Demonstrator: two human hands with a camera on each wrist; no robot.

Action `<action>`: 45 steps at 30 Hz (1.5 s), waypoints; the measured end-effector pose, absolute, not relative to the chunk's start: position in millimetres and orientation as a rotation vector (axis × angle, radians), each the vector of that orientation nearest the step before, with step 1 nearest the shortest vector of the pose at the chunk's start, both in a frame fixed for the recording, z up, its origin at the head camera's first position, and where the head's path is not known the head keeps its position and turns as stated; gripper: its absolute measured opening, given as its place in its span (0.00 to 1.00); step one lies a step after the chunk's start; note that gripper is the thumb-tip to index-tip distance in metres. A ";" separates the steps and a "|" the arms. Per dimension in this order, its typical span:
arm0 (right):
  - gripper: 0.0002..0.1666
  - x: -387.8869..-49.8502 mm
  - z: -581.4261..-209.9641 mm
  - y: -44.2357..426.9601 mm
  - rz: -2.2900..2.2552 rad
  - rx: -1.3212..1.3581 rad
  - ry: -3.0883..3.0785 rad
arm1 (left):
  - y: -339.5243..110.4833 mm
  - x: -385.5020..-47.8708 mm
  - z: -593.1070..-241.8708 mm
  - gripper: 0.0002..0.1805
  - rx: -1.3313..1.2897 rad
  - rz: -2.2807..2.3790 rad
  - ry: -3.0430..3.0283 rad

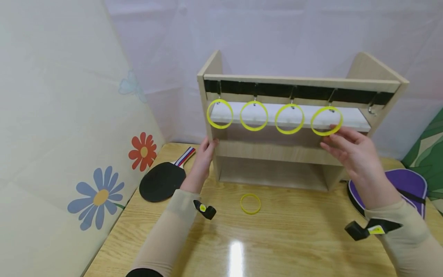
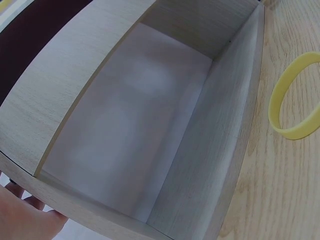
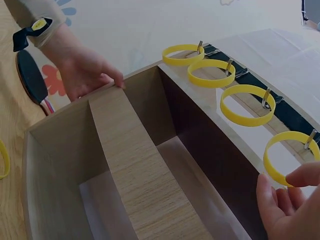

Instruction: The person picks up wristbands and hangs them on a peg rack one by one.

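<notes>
A small wooden shelf (image 1: pixel 270 150) stands on the table, with a row of metal hooks along its black upper strip (image 1: pixel 273 90). Yellow silicone wristbands (image 1: pixel 254 116) hang from several hooks; the rightmost hook (image 1: pixel 372 110) is bare. My right hand (image 1: pixel 356 154) pinches the lower edge of the rightmost hanging wristband (image 1: pixel 312 124), its thumb touching the band in the right wrist view. With my left hand (image 1: pixel 202 163) I grip the shelf's left side panel, thumb over the front edge (image 3: pixel 117 80). Another yellow wristband (image 1: pixel 250 204) lies on the table before the shelf.
A black table tennis bat (image 1: pixel 162 181) lies left of the shelf. On the right, a purple case (image 1: pixel 408 184) is partly hidden behind my right forearm. Cloth backdrops with printed flowers (image 1: pixel 101 197) border the wooden table (image 1: pixel 287 234).
</notes>
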State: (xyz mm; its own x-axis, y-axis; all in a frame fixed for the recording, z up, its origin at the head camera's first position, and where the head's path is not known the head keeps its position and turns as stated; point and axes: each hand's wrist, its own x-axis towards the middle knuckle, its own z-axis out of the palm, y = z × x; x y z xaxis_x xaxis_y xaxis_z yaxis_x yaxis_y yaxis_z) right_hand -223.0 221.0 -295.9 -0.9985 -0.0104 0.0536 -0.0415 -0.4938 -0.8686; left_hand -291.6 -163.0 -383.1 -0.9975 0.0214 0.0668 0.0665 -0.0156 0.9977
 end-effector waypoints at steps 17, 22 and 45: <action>0.11 -218.2 -323.0 221.0 2.692 0.170 -1.637 | -161.3 -292.3 -381.9 0.27 -0.112 -2.208 -2.152; 0.10 -217.4 -335.1 216.1 2.648 0.159 -1.748 | -161.6 -292.1 -382.2 0.27 -0.118 -2.205 -2.146; 0.17 -208.3 -389.8 173.4 2.534 0.106 -2.151 | -162.8 -293.6 -383.1 0.28 -0.118 -2.232 -2.157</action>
